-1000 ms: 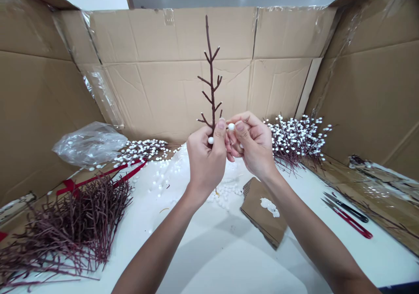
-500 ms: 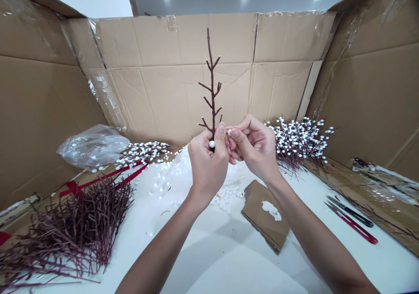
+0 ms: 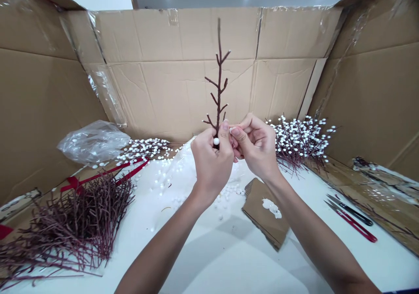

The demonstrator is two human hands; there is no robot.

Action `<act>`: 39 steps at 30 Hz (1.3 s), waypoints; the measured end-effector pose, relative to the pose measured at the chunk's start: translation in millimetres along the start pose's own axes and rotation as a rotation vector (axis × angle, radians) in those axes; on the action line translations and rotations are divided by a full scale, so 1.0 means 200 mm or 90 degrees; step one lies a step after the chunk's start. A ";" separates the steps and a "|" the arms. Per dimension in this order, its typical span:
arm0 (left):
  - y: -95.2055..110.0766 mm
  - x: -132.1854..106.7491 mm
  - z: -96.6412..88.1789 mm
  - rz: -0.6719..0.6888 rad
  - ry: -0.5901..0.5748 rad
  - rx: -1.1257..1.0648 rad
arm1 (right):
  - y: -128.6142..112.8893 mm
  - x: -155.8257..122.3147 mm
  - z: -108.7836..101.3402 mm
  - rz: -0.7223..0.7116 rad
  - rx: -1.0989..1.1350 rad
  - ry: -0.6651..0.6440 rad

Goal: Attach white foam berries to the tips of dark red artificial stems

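Note:
A brown artificial twig [image 3: 218, 84] with short side shoots, several of them white at the tip, stands upright in my left hand [image 3: 212, 158], whose fingers and thumb wrap its lower part. One white foam ball [image 3: 216, 141] shows on the twig beside my left thumb. My right hand [image 3: 257, 145] is closed in a pinch close against the left fingertips, at the twig's right side. A small white bit [image 3: 232, 129] shows at the right thumb tip; most of what is pinched is hidden by the fingers.
Bare twigs [image 3: 81, 220] lie piled at left near a red ribbon [image 3: 132, 172] and a clear plastic bag [image 3: 93, 143]. Loose white balls [image 3: 160, 176] are scattered mid-table. White-tipped twigs [image 3: 301, 139] lie at right, beyond cardboard with white glue [image 3: 266, 217] and red and black snips [image 3: 355, 224].
My left hand and the twig have shifted slightly right, closer to my right hand. The right hand stays nearly in place, still pinched.

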State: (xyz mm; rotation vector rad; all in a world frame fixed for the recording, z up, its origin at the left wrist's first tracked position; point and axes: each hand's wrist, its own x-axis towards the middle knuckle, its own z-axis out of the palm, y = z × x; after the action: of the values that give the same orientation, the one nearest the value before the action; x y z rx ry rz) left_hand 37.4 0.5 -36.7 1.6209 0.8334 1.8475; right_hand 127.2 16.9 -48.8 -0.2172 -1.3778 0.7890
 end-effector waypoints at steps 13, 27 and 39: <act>0.01 0.03 -0.01 -0.058 -0.090 -0.145 | 0.00 0.01 -0.02 0.030 0.027 0.011; -0.06 0.15 -0.08 -0.220 -0.137 -0.246 | 0.00 0.08 -0.11 0.255 0.070 0.129; -0.06 0.22 -0.16 -0.334 -0.103 -0.390 | 0.03 0.02 -0.09 0.548 -0.251 -0.427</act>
State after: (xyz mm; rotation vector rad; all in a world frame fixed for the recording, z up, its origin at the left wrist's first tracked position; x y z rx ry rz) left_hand -1.1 38.0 -20.0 1.0234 0.4854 1.3864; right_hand 141.7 28.9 -52.8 -0.9664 -2.1054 1.3653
